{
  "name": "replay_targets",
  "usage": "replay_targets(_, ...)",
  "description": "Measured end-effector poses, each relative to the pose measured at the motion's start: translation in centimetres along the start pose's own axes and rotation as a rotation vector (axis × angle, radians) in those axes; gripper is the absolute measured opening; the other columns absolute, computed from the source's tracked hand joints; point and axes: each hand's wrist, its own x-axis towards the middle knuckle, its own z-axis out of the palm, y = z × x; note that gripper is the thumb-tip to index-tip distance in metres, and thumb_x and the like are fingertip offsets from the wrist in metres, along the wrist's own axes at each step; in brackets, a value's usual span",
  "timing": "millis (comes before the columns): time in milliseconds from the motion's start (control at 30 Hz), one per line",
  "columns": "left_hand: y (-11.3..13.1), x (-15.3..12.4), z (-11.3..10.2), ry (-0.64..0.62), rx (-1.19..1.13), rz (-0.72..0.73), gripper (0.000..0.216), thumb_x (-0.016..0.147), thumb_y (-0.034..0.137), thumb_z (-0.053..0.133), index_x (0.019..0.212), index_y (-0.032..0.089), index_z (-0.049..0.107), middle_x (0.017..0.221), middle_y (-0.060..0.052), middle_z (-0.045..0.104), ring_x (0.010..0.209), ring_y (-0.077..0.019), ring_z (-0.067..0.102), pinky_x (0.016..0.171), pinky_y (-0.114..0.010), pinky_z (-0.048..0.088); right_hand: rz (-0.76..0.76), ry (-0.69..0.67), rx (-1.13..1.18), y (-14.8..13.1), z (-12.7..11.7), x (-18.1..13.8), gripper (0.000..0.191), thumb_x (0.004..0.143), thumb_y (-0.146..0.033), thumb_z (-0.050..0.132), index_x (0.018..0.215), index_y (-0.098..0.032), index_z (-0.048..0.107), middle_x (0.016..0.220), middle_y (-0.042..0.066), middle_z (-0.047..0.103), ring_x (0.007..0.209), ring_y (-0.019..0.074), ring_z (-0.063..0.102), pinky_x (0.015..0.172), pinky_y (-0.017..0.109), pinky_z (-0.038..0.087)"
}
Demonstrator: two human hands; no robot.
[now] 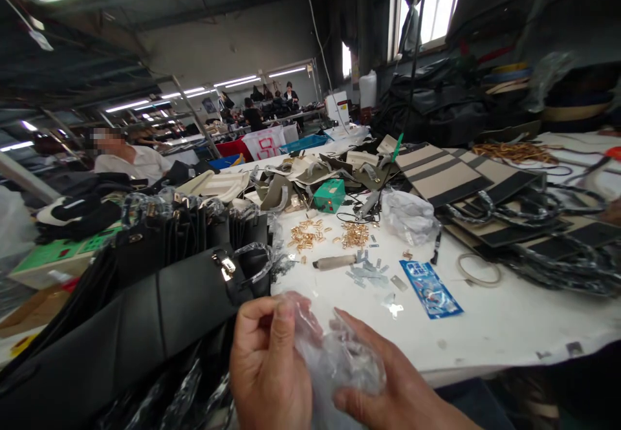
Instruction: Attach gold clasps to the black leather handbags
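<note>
A clear plastic bag [323, 378] is held up between my two hands, in front of the table's near edge. My left hand [272, 359] pinches the bag's upper edge between thumb and fingers. Around the bag's other side wraps my right hand [388, 378], its thumb pressed against the front. Whatever the bag contains, I cannot make out. On the white table just beyond lie small flat metal plates [371, 271], two heaps of gold-coloured metal fittings [355, 235] and a taped tool handle [334, 262].
Black bags [160, 307] with plastic-wrapped handles are stacked at left. A blue packet [431, 289], a ring of tape [479, 269] and a teal box [330, 196] lie on the table. Beige-and-black panels [446, 171] pile up at right. A person [130, 158] sits at far left.
</note>
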Motion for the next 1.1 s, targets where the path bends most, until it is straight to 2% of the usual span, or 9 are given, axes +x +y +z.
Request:
replay_targets(133, -1.0, -0.5, 2.5, -0.155, 0.032, 0.052, 0.017, 0.087, 0.032, 0.069, 0.087, 0.02, 0.057, 0.082, -0.002, 0.07, 0.067, -0.0125, 0.064, 0.06, -0.022, 0.053, 0.031, 0.002, 0.182, -0.7, 0.3, 2.2, 0.036, 0.091, -0.045, 0.061, 0.119, -0.023, 0.069, 0.113, 0.006, 0.07, 0.099, 0.0251, 0.065, 0.091, 0.035, 0.052)
replay_targets(233, -3.2, -0.1, 5.3, -0.326, 0.048, 0.032, 0.015, 0.092, 0.032, 0.063, 0.087, 0.019, 0.056, 0.083, -0.002, 0.068, 0.065, -0.0103, 0.061, 0.059, -0.021, 0.05, 0.19, 0.073, 0.227, 0.1, -0.7, 2.9, 0.037, 0.088, -0.05, 0.063, 0.103, -0.018, 0.073, 0.095, 0.005, 0.073, 0.087, 0.0255, 0.064, 0.081, 0.035, 0.053)
replay_targets(367, -8.0, 2.2, 8.3, -0.605, 0.127, -0.069, 0.016, 0.094, 0.034, 0.056, 0.088, 0.019, 0.054, 0.074, 0.001, 0.062, 0.062, -0.0116, 0.059, 0.062, -0.025, 0.048, 0.323, 0.167, 0.124, 3.3, -3.7, 2.9, 0.039, 0.087, -0.051, 0.059, 0.1, -0.016, 0.071, 0.095, 0.007, 0.074, 0.091, 0.029, 0.064, 0.087, 0.041, 0.052)
replay_targets(467, -12.1, 4.4, 8.5, -0.851, 0.351, -0.105, 0.012, 0.091, 0.03, 0.057, 0.083, 0.02, 0.054, 0.07, 0.003, 0.059, 0.063, -0.0125, 0.056, 0.061, -0.024, 0.042, 0.416, 0.133, -0.114, 5.4, -7.7, 2.7, 0.034, 0.083, -0.048, 0.063, 0.093, -0.016, 0.072, 0.086, 0.007, 0.074, 0.088, 0.0306, 0.067, 0.085, 0.042, 0.054)
replay_targets(567, -15.5, 5.7, 7.4, -1.081, 0.572, -0.084, 0.01, 0.086, 0.03, 0.06, 0.083, 0.021, 0.057, 0.069, 0.003, 0.059, 0.064, -0.0137, 0.054, 0.059, -0.025, 0.036, 0.458, 0.208, -0.326, 5.2, -12.2, 3.5, 0.042, 0.079, -0.047, 0.066, 0.112, -0.021, 0.069, 0.102, 0.009, 0.075, 0.093, 0.0309, 0.069, 0.086, 0.042, 0.056)
replay_targets(700, -18.0, 6.2, 6.4, -1.149, 0.692, -0.093, 0.019, 0.087, 0.042, 0.058, 0.089, 0.023, 0.06, 0.077, 0.001, 0.066, 0.069, -0.0163, 0.057, 0.059, -0.026, 0.034, 0.283, 0.364, -0.633, 2.6, -14.5, 8.4, 0.042, 0.084, -0.044, 0.06, 0.123, -0.028, 0.064, 0.123, 0.008, 0.069, 0.101, 0.0273, 0.069, 0.087, 0.04, 0.056)
replay_targets(833, -18.5, 6.5, 6.3, -1.209, 0.678, -0.106, 0.024, 0.086, 0.046, 0.057, 0.088, 0.023, 0.063, 0.077, 0.0, 0.066, 0.066, -0.0165, 0.056, 0.058, -0.027, 0.033, -0.039, 0.102, -0.902, 3.1, -11.7, 17.6, 0.03, 0.087, -0.034, 0.059, 0.114, -0.026, 0.07, 0.12, 0.006, 0.071, 0.113, 0.0251, 0.063, 0.1, 0.041, 0.048)
replay_targets(967, -18.7, 6.7, 5.9, -1.166, 0.591, -0.212, 0.025, 0.082, 0.048, 0.063, 0.087, 0.024, 0.066, 0.077, 0.001, 0.068, 0.068, -0.0158, 0.057, 0.061, -0.026, 0.037, 0.054, -0.208, -1.261, 6.9, -8.9, 26.0, 0.032, 0.085, -0.027, 0.062, 0.116, -0.025, 0.071, 0.115, 0.009, 0.073, 0.113, 0.0286, 0.061, 0.098, 0.042, 0.044)
replay_targets(1100, -19.1, 6.8, 5.3, -1.121, 0.498, -0.325, 0.027, 0.079, 0.049, 0.066, 0.09, 0.024, 0.07, 0.082, 0.0, 0.071, 0.077, -0.0191, 0.063, 0.066, -0.027, 0.043, 0.152, -0.342, -1.341, 10.2, -8.7, 30.5, 0.02, 0.077, -0.024, 0.069, 0.095, -0.025, 0.077, 0.098, 0.01, 0.076, 0.1, 0.0303, 0.065, 0.088, 0.04, 0.044)
